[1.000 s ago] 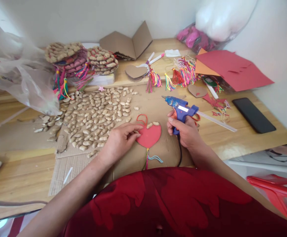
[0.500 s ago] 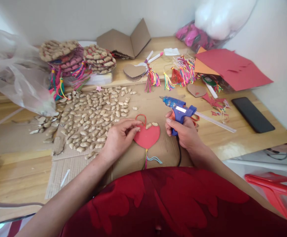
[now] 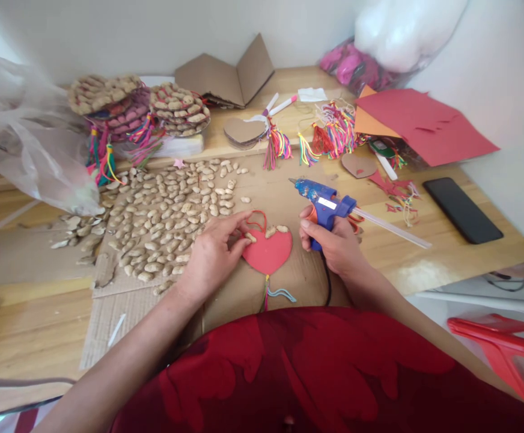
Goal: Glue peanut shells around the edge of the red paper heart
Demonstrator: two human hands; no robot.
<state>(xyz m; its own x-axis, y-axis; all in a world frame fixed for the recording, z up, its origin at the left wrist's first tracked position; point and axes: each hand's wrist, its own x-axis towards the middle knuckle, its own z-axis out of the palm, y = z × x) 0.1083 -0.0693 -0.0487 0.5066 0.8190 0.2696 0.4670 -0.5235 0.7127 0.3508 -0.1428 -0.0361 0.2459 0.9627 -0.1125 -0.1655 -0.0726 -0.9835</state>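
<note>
A red heart [image 3: 267, 254] lies on cardboard in front of me, with a red cord loop at its top and a thin tassel [image 3: 268, 291] below. Peanuts [image 3: 282, 228] sit along its upper right edge. My left hand [image 3: 219, 252] is at the heart's upper left, thumb and fingers pinched on a peanut [image 3: 250, 238] at the edge. To the right, my right hand [image 3: 332, 240] grips a blue glue gun [image 3: 322, 203], its nozzle pointing left above the cardboard. A clear glue stick [image 3: 392, 227] sticks out of the gun's back.
Many loose peanuts [image 3: 163, 210] cover the cardboard at left. Behind are peanut-covered pieces [image 3: 178, 108], cardboard hearts [image 3: 245, 131] and tassels [image 3: 336, 129]. Red paper [image 3: 424, 123] and a black phone [image 3: 463, 209] are at right; a plastic bag [image 3: 41, 150] is at far left.
My left fingers have drawn back slightly, so the peanut at the heart's upper left edge shows more. The glue gun has shifted slightly left and down.
</note>
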